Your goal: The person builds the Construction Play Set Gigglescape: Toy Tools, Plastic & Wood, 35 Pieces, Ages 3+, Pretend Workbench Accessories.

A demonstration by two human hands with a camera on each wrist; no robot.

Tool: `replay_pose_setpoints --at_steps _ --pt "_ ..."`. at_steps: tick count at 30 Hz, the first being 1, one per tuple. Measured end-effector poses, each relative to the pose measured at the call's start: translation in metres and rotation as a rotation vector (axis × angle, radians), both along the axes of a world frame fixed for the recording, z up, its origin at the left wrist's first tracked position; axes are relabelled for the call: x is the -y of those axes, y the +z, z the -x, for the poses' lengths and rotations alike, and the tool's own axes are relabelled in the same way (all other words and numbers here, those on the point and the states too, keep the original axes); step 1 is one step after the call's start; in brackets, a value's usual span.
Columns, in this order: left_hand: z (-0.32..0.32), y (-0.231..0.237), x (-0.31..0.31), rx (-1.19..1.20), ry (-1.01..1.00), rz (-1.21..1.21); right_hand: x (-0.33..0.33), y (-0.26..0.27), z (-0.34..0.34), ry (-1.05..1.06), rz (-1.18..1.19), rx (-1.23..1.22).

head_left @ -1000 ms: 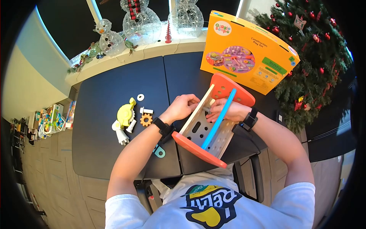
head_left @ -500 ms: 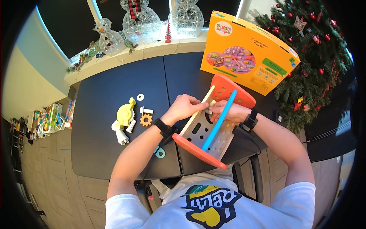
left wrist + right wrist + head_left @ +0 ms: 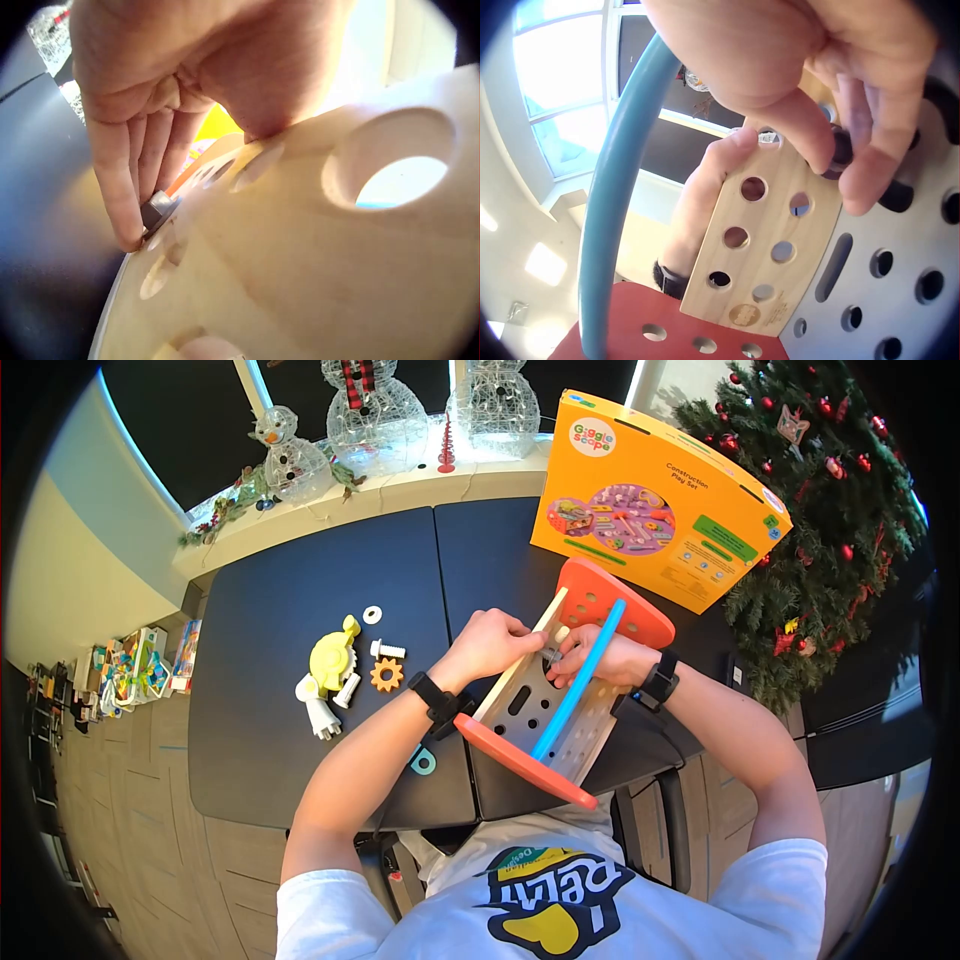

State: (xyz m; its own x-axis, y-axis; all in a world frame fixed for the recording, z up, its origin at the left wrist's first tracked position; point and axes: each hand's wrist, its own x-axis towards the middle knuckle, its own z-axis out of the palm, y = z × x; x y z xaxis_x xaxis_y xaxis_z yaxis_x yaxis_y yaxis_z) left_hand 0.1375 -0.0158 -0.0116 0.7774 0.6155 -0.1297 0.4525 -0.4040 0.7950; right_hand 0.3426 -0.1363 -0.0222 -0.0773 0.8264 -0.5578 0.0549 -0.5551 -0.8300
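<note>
A toy toolbox (image 3: 525,765) with red ends, pale wooden holed sides and a blue bar handle (image 3: 580,680) sits tilted at the front of the table. My left hand (image 3: 490,645) holds its wooden side panel (image 3: 761,217) from the left, thumb at the upper edge. On the panel's outer face, the left fingertips touch a grey bolt head (image 3: 157,208). Reaching under the handle, my right hand (image 3: 605,658) pinches a dark grey nut (image 3: 840,150) between thumb and fingers, close to the panel's inner face. The right fingers partly cover the nut.
Left of the toolbox lie a yellow toy piece (image 3: 332,660), an orange gear (image 3: 387,675), a white washer (image 3: 372,615), a white bolt (image 3: 388,649) and a teal holed piece (image 3: 423,761). Behind the toolbox stands a yellow box (image 3: 660,490), beside a decorated tree (image 3: 830,540).
My left thumb has come over the panel's upper edge, nearer the right hand. The right fingers have shifted slightly at the panel's inner face. The toolbox stays nearly in place.
</note>
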Motion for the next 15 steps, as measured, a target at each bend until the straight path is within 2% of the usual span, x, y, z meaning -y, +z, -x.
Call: replay_pose_setpoints --at_steps 7,10,15 --pt "0.001 0.001 0.0 -0.001 0.011 -0.005 -0.006 -0.009 -0.005 -0.005 0.089 -0.066" --pt "0.001 0.001 0.0 0.0 0.008 -0.01 0.0 -0.001 0.001 -0.069 0.064 -0.057" --pt "-0.001 0.001 0.001 -0.005 0.007 -0.005 0.003 0.003 0.007 -0.053 0.032 0.004"
